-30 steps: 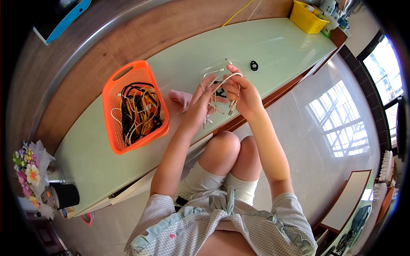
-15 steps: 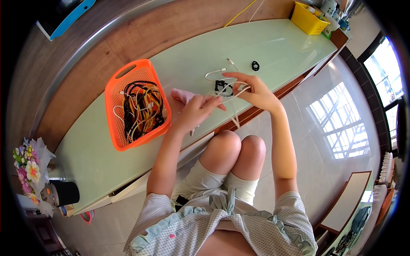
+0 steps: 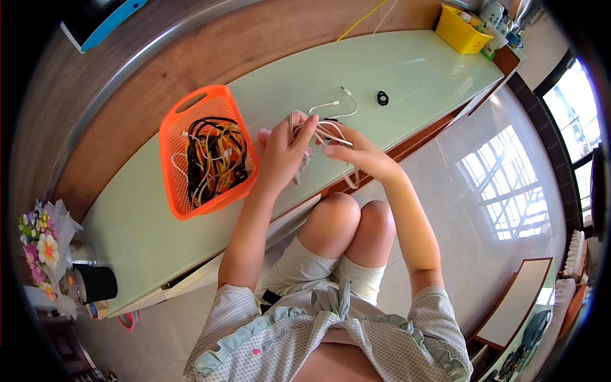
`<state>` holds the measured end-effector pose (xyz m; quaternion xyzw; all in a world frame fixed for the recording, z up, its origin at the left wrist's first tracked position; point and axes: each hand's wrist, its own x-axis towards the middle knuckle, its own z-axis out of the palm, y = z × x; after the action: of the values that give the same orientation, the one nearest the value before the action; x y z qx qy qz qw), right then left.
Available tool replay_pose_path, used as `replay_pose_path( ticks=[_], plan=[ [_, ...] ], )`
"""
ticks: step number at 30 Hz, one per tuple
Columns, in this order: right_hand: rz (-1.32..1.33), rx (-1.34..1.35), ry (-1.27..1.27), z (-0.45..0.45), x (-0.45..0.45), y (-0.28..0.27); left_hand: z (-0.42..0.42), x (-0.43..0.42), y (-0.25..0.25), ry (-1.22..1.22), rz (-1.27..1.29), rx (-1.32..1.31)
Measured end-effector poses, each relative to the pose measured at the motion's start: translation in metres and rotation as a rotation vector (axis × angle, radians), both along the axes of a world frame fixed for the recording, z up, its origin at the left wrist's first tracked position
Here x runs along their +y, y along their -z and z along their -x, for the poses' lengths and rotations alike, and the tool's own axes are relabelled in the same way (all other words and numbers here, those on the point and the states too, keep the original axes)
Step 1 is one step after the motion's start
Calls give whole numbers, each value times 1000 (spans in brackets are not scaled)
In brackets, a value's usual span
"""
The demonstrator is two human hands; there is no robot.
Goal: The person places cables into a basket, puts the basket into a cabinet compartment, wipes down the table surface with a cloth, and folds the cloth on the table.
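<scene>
A white cable [image 3: 336,127] is gathered in loose loops between my two hands above the table's front edge. My left hand [image 3: 287,149] pinches the loops on one side, and my right hand [image 3: 361,156] has its fingers curled round them on the other. Part of the cable hangs below my right hand. Its thin end with a plug [image 3: 332,103] lies on the tabletop just beyond. Behind my left hand, a pink cloth-like item [image 3: 305,159] is mostly hidden. A small black coil [image 3: 382,98] rests farther off to the right.
An orange plastic basket [image 3: 170,169] full of tangled black, yellow and white cables stands left of my hands on the pale green glass tabletop [image 3: 267,83]. A yellow bin [image 3: 459,37] sits at the far right end. Flowers [image 3: 46,251] and a black-lidded container [image 3: 97,283] are at the left end.
My hands have come closer together, and the cable is now bunched into tighter loops. My right hand has moved down and left, hiding most of a black item on the table.
</scene>
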<state>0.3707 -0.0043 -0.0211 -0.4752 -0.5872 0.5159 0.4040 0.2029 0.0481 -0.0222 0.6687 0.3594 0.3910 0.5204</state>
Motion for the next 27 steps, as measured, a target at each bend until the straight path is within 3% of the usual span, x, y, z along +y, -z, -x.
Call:
replay_pose_path(
  ticks=[4,8,11,14,19,27],
  plan=[
    [1,181,43,21,6,-2,-3,-1,1,-111,177,-277],
    [87,95,53,23,18,-2,18,9,-4,99,454,-532],
    [108,40,53,31,19,-17,27,2,-27,53,504,-549],
    [87,239,-17,41,28,-8,36,2,-32,5,392,-533],
    [147,317,-115,59,36,-16,66,0,-48,66,442,-553],
    [254,372,-320,92,64,-32,123,7,-51,-78,344,-524]
  ],
)
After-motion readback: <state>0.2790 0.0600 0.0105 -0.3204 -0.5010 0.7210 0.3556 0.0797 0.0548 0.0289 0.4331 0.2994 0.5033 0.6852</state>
